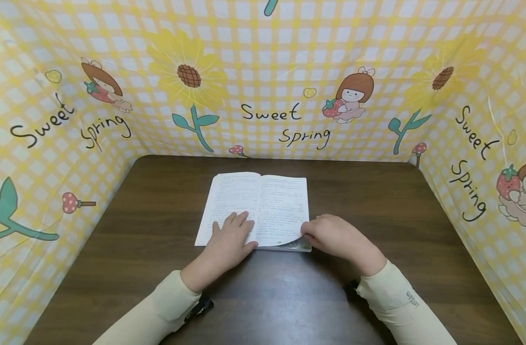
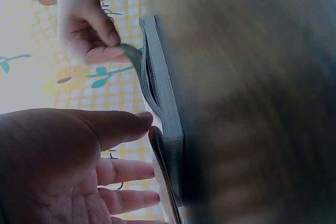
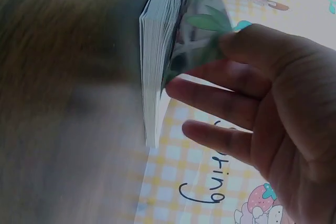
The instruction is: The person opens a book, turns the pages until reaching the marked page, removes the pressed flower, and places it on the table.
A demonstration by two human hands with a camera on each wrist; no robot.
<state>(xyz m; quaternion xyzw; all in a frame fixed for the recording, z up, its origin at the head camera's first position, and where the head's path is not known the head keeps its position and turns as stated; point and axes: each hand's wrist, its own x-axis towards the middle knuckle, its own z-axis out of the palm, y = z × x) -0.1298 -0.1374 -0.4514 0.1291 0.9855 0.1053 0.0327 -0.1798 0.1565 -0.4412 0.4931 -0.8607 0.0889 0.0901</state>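
Observation:
An open book [image 1: 234, 196] with printed text lies on the brown table. My left hand [image 1: 230, 239] rests on the lower part of its left-hand side, fingers spread, thumb beside the bottom edge near the spine. At the lower right corner, my right hand [image 1: 336, 235] pinches a page [image 1: 284, 225] between thumb and fingers, and that corner is bent up off the stack. The lifted page's underside [image 3: 202, 35] carries a green leaf picture in the right wrist view. Seen from the left wrist, the page stack [image 2: 163, 77] has a gap under the raised leaves.
The dark wooden table [image 1: 159, 191] surrounds the book. A yellow checked cloth [image 1: 263, 62] with sunflowers and "Sweet Spring" lettering stands as a wall at the back and on both sides. Black straps [image 1: 199, 306] show at the cuffs of the pale sleeves.

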